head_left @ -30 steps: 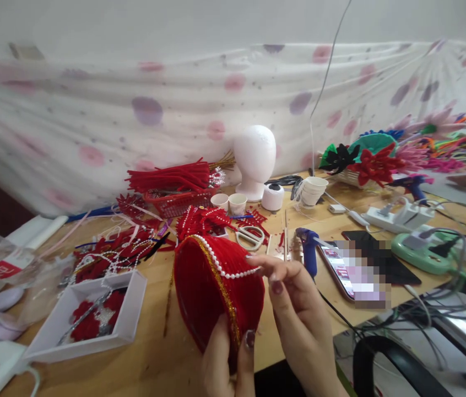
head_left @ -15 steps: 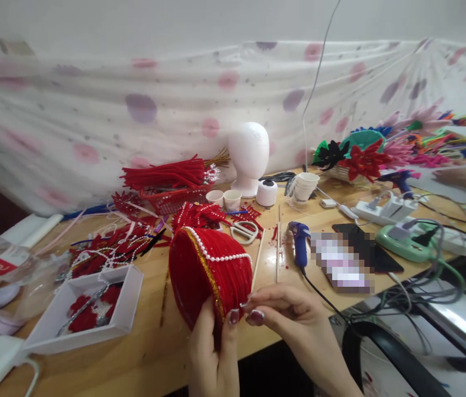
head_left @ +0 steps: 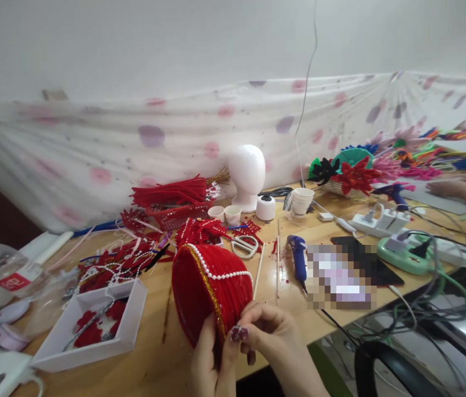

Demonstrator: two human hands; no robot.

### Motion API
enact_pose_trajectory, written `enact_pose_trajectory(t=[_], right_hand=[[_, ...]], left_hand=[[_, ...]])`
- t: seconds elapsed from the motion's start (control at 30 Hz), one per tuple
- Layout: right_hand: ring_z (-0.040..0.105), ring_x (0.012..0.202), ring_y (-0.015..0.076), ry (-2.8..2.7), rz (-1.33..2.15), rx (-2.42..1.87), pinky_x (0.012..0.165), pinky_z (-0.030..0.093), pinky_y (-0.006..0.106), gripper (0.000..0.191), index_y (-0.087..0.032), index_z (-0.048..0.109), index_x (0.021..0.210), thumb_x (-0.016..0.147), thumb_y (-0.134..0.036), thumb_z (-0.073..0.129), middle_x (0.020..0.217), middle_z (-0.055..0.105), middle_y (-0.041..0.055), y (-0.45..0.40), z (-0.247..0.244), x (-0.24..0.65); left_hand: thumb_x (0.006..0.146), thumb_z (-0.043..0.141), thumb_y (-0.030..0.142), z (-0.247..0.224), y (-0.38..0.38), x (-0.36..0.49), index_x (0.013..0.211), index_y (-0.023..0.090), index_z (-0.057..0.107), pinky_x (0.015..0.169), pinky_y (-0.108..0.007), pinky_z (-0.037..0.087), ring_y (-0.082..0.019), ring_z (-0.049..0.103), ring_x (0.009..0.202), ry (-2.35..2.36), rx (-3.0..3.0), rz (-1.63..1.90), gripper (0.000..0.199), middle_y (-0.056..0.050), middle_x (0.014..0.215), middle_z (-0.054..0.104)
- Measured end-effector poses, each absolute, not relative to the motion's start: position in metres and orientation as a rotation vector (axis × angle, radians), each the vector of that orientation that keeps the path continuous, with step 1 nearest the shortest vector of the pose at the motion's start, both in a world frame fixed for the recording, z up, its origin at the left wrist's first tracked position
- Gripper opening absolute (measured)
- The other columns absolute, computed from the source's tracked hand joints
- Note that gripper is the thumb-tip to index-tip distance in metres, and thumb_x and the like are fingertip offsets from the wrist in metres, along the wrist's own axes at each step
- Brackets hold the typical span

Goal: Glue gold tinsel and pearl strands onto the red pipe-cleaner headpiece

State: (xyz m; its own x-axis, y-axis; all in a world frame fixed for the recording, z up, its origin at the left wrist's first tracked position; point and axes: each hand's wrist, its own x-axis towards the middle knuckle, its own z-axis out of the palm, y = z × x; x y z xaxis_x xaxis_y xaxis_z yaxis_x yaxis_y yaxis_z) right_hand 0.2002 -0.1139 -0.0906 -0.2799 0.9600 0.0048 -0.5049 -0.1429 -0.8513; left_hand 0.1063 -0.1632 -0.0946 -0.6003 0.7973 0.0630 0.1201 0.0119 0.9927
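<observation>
Red hat point(head_left: 231, 295) held up over bench point(head_left: 161, 355), L of blue glue gun point(head_left: 298, 259), my L hand point(head_left: 212, 355) gripping its gold-trimmed rim, R hand point(head_left: 276, 339) pinched narrow nr L thumb, contents if any can't tell.

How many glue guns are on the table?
2: a blue plastic glue gun right of the red, gold-trimmed cap, and a blue-and-pink plastic glue gun farther back, behind the white power strip. Clutter may hide others.
</observation>
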Motion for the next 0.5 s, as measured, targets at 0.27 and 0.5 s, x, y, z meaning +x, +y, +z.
enact_pose_trajectory(t=[0.27, 0.5], right_hand=[[0.061, 0.05, 0.0082, -0.9, 1.651, -0.735, 0.046, 0.052, 0.018, 0.03, -0.018, 0.078, 0.068, 0.067, -0.043, 0.095, 0.068, 0.069, -0.0007, -0.124, -0.087, 0.198], [0.062, 0.052, 0.0076, -0.921, 1.615, -0.696, 0.045, 0.051, 0.015, 0.029, -0.018, 0.074, 0.068, 0.069, -0.039, 0.094, 0.07, 0.066, -0.0023, -0.122, -0.094, 0.194]], left_hand=[[0.075, 0.059, 0.087, -0.092, -0.164, 0.104, 0.11, 0.019, 0.075, 0.061, -0.028, 0.059, -0.025, 0.076, 0.071, 1.736, 0.964, 1.576, 0.078, -0.006, 0.081, 0.08], [0.078, 0.06, 0.083, -0.086, -0.163, 0.106, 0.113, 0.019, 0.073, 0.064, -0.029, 0.06, -0.025, 0.077, 0.076, 1.688, 0.961, 1.618, 0.075, -0.006, 0.089, 0.082]])
